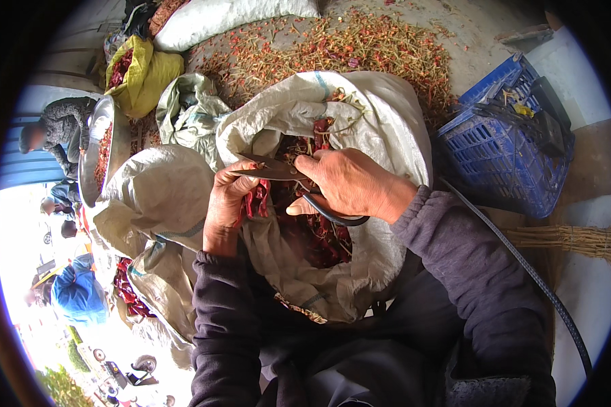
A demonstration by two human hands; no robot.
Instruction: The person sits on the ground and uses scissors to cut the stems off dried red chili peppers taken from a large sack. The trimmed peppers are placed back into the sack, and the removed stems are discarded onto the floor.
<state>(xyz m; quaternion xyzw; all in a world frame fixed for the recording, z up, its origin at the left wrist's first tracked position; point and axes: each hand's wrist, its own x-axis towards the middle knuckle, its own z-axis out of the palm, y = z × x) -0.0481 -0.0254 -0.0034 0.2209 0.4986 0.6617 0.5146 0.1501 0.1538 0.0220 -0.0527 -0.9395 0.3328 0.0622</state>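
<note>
In my right hand (354, 180) is a pair of scissors (285, 173) with dark handles, its blades parted and pointing left. My left hand (226, 198) grips several dried red chili peppers (257, 198), and their upper ends sit by the blades. Both hands are over the mouth of a white woven sack (382, 244) with a rolled-down rim. Inside the sack lie dark red chilies (326, 244), partly hidden by my right hand and the scissors. Bits of stem (354, 109) rest on the far part of the rim.
Cut stems and chili scraps (356, 43) cover the floor beyond the sack. At right stand a blue plastic crate (494, 147), a straw broom (565, 239) and a dark cable (529, 269). More sacks (158, 188) and a metal basin (89, 168) beside a crouching person (68, 124) are at left.
</note>
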